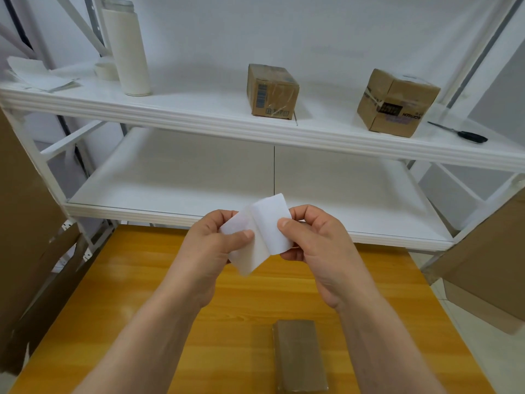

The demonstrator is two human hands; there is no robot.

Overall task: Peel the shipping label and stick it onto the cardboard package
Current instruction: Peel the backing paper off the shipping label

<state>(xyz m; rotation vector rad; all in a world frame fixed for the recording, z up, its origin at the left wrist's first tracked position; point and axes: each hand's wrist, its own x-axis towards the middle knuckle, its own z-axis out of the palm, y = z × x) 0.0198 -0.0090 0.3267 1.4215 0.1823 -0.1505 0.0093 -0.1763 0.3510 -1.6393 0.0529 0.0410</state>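
Note:
Both hands hold a white shipping label (267,226) above the wooden table. My left hand (211,245) pinches the lower left sheet between thumb and fingers. My right hand (315,240) pinches the upper right sheet by its edge. The two white layers are partly split apart along a fold between the hands. A flat brown cardboard package (298,356) wrapped in clear tape lies on the table near the front edge, below my right forearm.
An orange wooden table (113,294) stands before white metal shelving (199,115). The upper shelf carries two taped cardboard boxes (272,92) (397,102), a white bottle (126,49), papers and a black-handled tool (466,134). Large cardboard sheets (25,223) lean at both sides.

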